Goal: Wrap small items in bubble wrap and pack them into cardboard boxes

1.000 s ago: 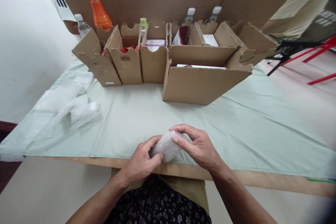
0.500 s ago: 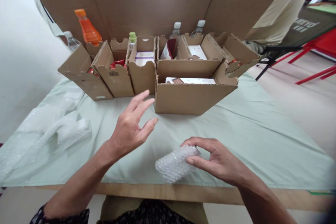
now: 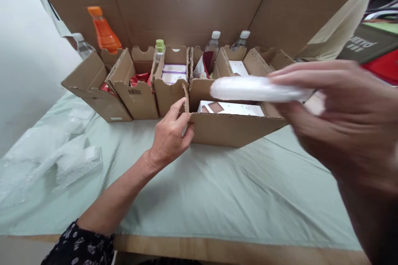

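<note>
My right hand point(image 3: 338, 112) is raised at the right, closed on a bubble-wrapped packet point(image 3: 258, 89) that is blurred by motion. The packet hangs above the front cardboard box point(image 3: 236, 130), which lies crosswise before the row. Inside that box are white printed cartons point(image 3: 245, 109) with brown squares. My left hand point(image 3: 174, 130) grips the left end edge of this box, its fingers curled round the cardboard. What the bubble wrap covers cannot be made out.
Several open cardboard boxes point(image 3: 143, 105) stand in a row behind, holding red packets and white cartons. An orange bottle point(image 3: 105, 33) and clear bottles point(image 3: 214, 40) rise beyond them, before a tall cardboard panel point(image 3: 192, 4). Loose bubble wrap point(image 3: 77, 161) lies left on the pale green cloth point(image 3: 217, 198).
My right hand has lifted the bubble-wrapped packet from the cloth, up and over the front box. My left hand has moved forward and taken hold of the box's left end.
</note>
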`<state>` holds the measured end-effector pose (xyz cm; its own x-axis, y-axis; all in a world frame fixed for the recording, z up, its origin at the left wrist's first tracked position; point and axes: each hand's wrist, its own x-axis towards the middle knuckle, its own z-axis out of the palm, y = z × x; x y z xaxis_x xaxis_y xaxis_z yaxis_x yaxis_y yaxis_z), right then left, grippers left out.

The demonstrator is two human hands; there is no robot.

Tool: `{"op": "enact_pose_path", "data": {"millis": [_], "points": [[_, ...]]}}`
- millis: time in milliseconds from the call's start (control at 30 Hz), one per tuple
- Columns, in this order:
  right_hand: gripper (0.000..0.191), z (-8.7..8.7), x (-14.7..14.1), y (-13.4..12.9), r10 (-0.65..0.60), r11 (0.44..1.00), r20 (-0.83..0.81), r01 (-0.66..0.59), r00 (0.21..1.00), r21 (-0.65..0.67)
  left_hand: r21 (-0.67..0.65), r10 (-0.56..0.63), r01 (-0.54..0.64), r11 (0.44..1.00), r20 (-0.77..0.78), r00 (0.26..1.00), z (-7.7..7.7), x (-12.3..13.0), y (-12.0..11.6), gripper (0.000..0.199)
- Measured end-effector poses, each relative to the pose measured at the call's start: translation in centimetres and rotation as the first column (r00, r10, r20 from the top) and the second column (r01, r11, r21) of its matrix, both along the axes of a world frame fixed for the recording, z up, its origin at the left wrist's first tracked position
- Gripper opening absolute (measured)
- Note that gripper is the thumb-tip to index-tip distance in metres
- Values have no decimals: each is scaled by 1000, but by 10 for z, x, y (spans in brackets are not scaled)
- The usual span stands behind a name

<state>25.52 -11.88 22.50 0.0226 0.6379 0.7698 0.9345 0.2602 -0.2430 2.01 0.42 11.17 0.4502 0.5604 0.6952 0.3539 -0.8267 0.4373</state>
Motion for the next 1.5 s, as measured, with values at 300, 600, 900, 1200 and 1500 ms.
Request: {"op": "enact_pose_path", "data": {"millis": [300,600,900,1200,1500], "points": [[31,-5,-16,106,368,879,268,-240,890,-411,-42,-11,14,999,64,998,-1,4,2,15],[51,-9,-23,142,491,712,109,-326,864,-622,-135,-42,50,990,60,997,1,3,2,14],[55,-23,-18,152,581,444,-68,-386,811,-808,-121,-45,54,991,73,996,0,5,3,17],[29,8,-10,90,269,818,3,-227,963,-529,-167,-66,106,980,230,971,-9,4,-5,70],[38,-110,68,-36,-127,983,-695,186,708,10,-659,-79,424,621,486,870,-28,3,15,88]]}}
